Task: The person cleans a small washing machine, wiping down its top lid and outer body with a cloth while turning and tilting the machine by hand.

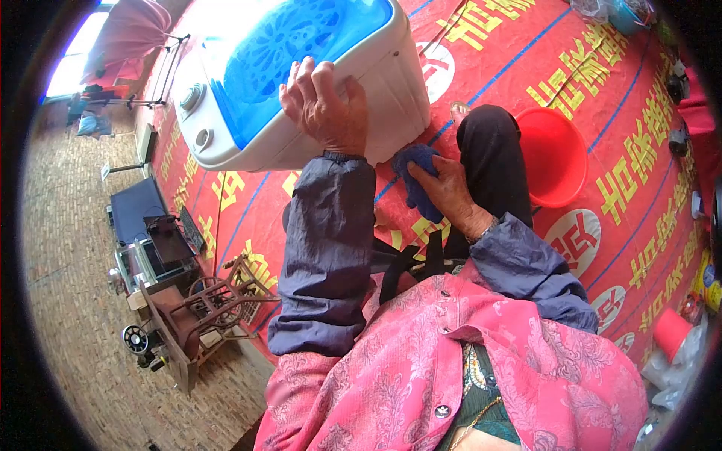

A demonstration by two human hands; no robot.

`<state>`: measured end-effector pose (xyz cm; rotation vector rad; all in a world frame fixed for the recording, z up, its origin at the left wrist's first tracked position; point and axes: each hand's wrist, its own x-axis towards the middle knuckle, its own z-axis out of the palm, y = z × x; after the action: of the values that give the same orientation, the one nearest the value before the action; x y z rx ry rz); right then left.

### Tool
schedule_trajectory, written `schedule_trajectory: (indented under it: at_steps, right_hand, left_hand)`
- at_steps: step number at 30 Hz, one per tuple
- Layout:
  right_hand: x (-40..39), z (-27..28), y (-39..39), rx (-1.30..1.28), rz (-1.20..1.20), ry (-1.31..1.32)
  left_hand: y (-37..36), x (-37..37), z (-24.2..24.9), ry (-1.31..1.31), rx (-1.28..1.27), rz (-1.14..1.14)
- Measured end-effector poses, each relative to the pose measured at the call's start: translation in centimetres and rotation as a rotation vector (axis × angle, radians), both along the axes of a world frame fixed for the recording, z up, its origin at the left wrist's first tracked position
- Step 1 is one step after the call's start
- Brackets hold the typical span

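A small white washing machine (pixel 398 83) with a translucent blue lid (pixel 278 45) stands before me, tilted in this view. My left hand (pixel 327 109) is on the machine's near upper edge, its bent fingers hooked over the lid's rim and its thumb to the right. A bunched blue cloth (pixel 420 184) is in my right hand (pixel 447 192), fingers closed around it, close to the machine's lower corner. A white knob (pixel 192 98) and a round opening (pixel 203 139) sit at the machine's left end.
Right of my knee stands a red bucket (pixel 553 158). Red sheeting (pixel 504 68) with yellow characters covers the ground. To the left are a treadle sewing machine (pixel 180 323) and a brick surface (pixel 75 248). A smaller red container (pixel 671 333) and plastic bags (pixel 677 372) lie far right.
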<state>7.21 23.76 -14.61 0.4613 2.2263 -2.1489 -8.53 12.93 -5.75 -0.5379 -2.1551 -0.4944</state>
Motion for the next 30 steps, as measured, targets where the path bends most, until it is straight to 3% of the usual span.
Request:
schedule_trajectory:
  at_steps: [5, 14, 23, 27, 30]
  right_hand:
    - [0.0, -1.8, -0.3, 0.048, -0.059, 0.06]
    - [0.2, 0.4, -0.1, -0.053, -0.068, 0.022]
    - [0.1, -1.6, -0.1, 0.099, -0.054, 0.059]
    - [0.3, -0.1, 0.1, 0.038, -0.059, 0.006]
    - [0.3, -0.4, 0.2, 0.042, -0.045, 0.017]
  left_hand:
    - [-0.3, 0.2, 0.1, 0.005, -0.037, -0.019]
    - [-0.4, -0.2, -0.1, 0.01, -0.035, -0.016]
    - [0.1, -0.2, 0.1, 0.025, -0.001, -0.013]
    - [-0.2, -0.3, 0.3, 0.066, -0.072, 0.025]
    - [-0.1, 0.1, 0.9, -0.036, 0.003, -0.044]
